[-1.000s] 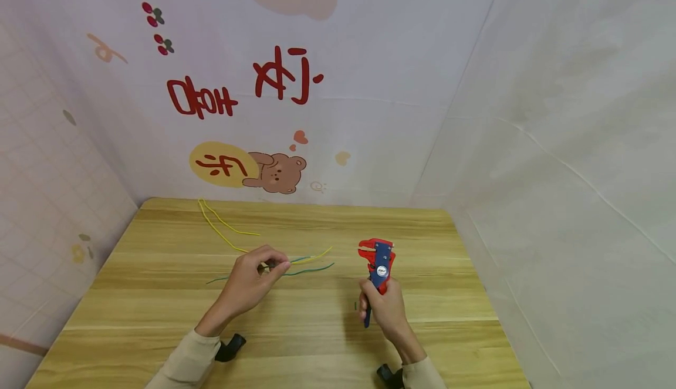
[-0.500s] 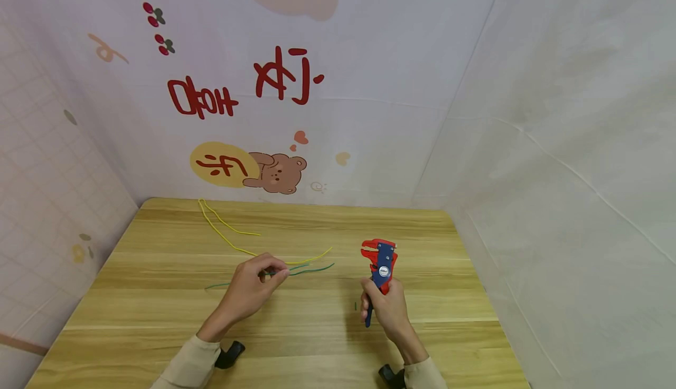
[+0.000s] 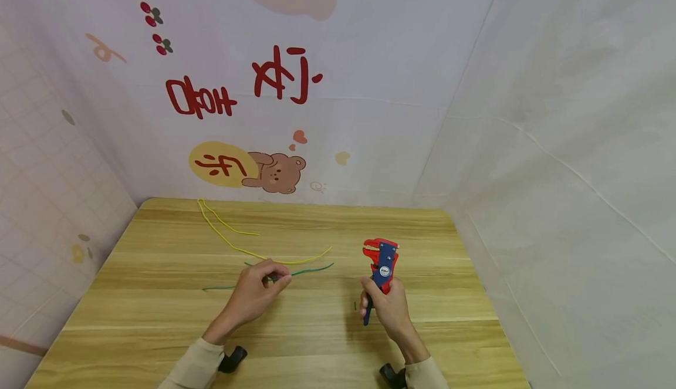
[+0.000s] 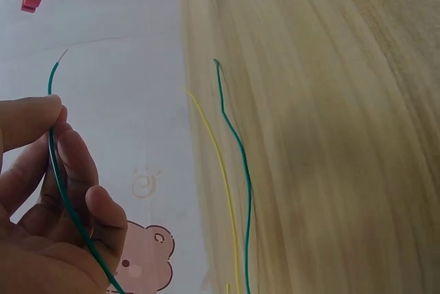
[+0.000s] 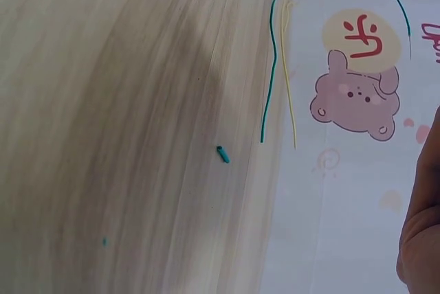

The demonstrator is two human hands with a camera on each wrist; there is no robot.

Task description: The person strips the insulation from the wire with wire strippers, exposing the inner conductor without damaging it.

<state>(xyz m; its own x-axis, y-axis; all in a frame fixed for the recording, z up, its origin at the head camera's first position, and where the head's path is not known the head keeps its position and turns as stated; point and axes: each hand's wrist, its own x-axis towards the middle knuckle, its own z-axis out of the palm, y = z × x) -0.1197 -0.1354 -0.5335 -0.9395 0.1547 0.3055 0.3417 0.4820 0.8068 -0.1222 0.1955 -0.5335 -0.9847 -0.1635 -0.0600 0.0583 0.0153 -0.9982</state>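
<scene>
In the head view my left hand (image 3: 254,293) is over the table's middle left, pinching a green wire between thumb and index finger. The left wrist view shows this held green wire (image 4: 69,203) running down across the palm, with a short bare copper end (image 4: 63,55) above the fingertips. My right hand (image 3: 389,308) grips the handles of a red and blue wire stripper (image 3: 384,263), whose jaws point away from me and stand apart with nothing visible between them. A second green wire (image 4: 242,148) lies on the table beside a yellow wire (image 5: 289,102).
A short green piece of insulation (image 5: 223,154) lies on the table near my right hand, with a tiny green scrap (image 5: 104,241) farther off. The wooden table (image 3: 317,342) meets a printed cloth wall (image 3: 369,131) at the back and plain cloth on the right.
My left hand has moved slightly towards me with the held green wire, away from the yellow wire. My right hand and the wire stripper have shifted slightly right.
</scene>
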